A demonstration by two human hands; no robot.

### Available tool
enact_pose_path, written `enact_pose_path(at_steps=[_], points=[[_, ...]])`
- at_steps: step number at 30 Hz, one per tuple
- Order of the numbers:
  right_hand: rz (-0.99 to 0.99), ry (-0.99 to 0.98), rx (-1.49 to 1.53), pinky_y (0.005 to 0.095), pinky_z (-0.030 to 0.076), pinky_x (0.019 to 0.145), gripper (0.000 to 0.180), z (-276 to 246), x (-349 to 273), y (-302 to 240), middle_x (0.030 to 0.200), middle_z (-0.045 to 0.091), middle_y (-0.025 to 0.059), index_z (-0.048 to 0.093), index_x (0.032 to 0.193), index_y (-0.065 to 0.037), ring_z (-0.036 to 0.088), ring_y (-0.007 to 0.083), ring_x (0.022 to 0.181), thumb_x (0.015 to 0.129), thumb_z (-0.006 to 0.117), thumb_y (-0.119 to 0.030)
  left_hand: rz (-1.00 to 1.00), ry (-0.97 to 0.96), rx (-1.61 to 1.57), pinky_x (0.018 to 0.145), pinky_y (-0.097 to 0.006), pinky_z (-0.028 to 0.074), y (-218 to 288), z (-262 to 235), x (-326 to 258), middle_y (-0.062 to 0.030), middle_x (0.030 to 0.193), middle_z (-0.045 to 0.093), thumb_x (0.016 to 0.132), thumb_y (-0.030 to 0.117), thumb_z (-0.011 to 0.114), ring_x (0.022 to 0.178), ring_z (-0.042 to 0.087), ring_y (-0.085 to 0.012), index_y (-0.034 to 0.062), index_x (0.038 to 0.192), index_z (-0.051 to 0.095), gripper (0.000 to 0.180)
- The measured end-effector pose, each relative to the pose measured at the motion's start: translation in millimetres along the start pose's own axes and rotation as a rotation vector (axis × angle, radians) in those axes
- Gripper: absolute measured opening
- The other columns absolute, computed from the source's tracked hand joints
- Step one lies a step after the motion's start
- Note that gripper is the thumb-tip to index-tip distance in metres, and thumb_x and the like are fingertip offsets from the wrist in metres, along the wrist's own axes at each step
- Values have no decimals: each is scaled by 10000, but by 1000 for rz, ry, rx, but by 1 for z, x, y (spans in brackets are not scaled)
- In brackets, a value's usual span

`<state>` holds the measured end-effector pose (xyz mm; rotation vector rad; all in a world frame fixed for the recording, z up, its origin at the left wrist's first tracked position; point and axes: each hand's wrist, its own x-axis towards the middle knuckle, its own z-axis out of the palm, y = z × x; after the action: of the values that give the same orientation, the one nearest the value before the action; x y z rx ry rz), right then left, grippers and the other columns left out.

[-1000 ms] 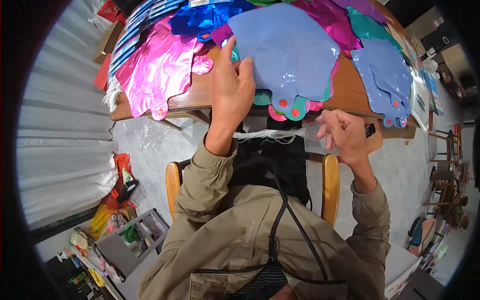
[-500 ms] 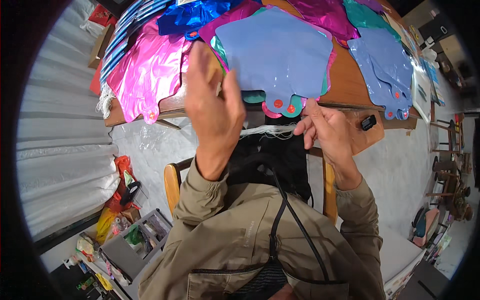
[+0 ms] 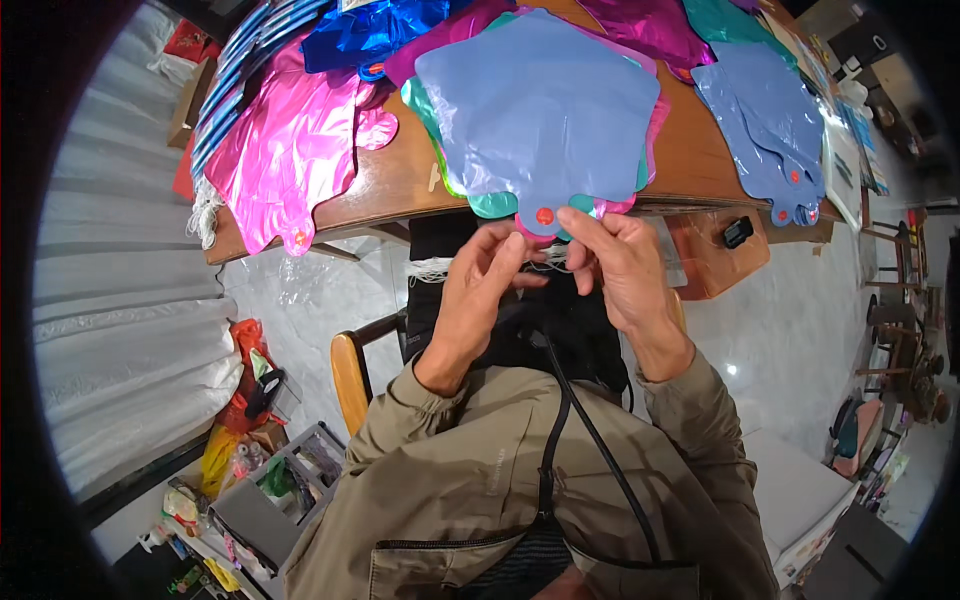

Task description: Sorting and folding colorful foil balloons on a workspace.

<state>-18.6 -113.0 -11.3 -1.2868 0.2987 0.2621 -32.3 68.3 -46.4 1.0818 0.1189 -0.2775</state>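
Note:
A stack of flat, uninflated foil balloons (image 3: 540, 110) lies at the table's front edge, periwinkle blue on top, with teal, pink and green edges showing beneath. Its tails hang over the edge; the top one bears a red dot. My right hand (image 3: 630, 270) pinches a tail just right of that dot between thumb and fingers. Just below the tails, my left hand (image 3: 475, 295) has its thumb and fingers drawn together; whatever they hold is too small to make out. White strings (image 3: 430, 268) lie across my lap, partly behind both hands.
Pink foil balloons (image 3: 290, 150) lie at the left of the wooden table (image 3: 400, 195), blue ones (image 3: 760, 130) at the right. Blue-edged packets (image 3: 225, 110) are stacked far left. A black clip-like object (image 3: 738, 232) sits on an orange-brown sheet right of my right hand.
My left hand has come down and right from above the table edge to the balloon tails. My right hand has shifted slightly left, and its thumb is now on a tail.

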Motion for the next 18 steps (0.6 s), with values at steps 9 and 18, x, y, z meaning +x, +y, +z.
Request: enact_pose_path(at_steps=[9, 18], points=[[94, -77, -110, 213, 446, 491, 353, -4, -25, -4, 705, 689, 80, 720, 838, 27, 551, 109, 504, 970, 760, -299, -199, -302, -384, 981, -378, 541, -10, 3, 17, -95, 1117, 700, 1070, 279, 649, 1013, 666, -204, 6, 1289, 630, 351], [-18, 40, -173, 191, 432, 514, 273, -48, -21, -15, 774, 705, 70, 744, 996, 29, 537, 86, 545, 991, 726, -243, -288, -199, -420, 975, -451, 548, 0, 27, 21, -125, 1196, 698, 1098, 320, 585, 1082, 675, -253, 7, 1273, 635, 362]])
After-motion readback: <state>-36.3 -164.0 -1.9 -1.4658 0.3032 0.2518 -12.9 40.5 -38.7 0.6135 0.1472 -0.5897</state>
